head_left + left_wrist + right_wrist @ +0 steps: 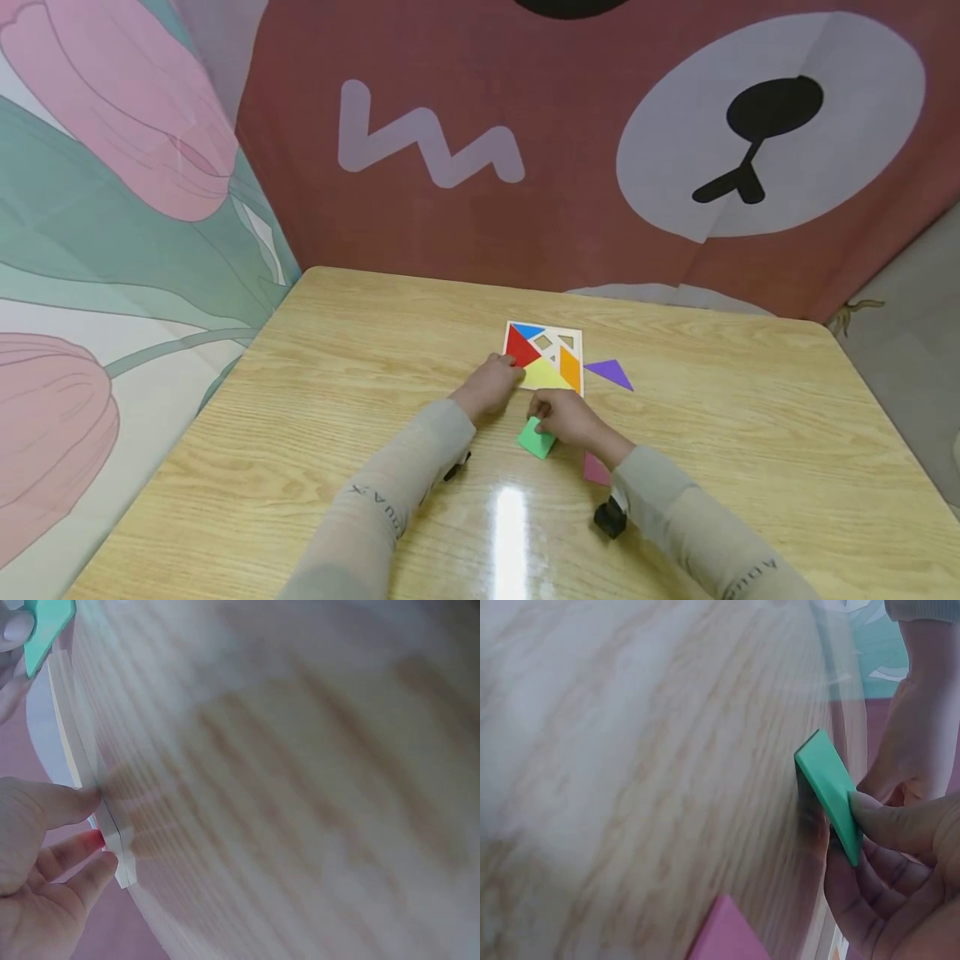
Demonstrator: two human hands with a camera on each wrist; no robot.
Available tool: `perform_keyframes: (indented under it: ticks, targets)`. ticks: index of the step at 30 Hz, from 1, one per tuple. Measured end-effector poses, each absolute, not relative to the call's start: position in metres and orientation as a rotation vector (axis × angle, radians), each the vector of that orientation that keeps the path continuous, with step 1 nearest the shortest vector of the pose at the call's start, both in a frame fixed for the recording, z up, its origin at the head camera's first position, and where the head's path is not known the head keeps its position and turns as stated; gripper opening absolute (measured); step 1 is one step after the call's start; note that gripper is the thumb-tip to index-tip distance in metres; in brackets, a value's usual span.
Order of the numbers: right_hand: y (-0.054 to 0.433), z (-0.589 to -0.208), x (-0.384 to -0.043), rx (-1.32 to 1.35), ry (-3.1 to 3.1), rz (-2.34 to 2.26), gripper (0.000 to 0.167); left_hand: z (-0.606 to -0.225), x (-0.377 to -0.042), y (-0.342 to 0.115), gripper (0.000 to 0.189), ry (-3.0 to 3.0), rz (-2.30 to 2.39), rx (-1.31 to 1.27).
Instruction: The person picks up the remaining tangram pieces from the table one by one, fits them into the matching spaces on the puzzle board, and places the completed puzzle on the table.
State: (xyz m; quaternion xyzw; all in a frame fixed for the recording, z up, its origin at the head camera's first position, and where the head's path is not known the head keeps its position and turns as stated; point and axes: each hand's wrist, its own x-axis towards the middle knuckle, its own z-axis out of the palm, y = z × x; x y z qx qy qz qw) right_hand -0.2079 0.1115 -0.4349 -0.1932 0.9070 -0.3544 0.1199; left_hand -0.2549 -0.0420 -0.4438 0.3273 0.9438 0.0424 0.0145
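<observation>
While your right hand [572, 417] pinches the green piece [536, 442], held on its near side, your left hand [487, 387] grips the puzzle board [556, 337] by its edge, just beyond your right hand.

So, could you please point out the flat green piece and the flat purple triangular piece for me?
Flat green piece [535, 442], head view: its uncovered face.
Flat purple triangular piece [612, 372], head view: the middle of its upper face.
</observation>
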Motion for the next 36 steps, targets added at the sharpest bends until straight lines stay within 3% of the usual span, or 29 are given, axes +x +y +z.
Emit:
perform_keyframes:
  ticks: [36]
  targets:
    - [0.135,-0.441,-0.225,-0.33,2.587,-1.362,0.015,-0.445,-0.255,-0.043,0.014,2.946,0.163,1.027]
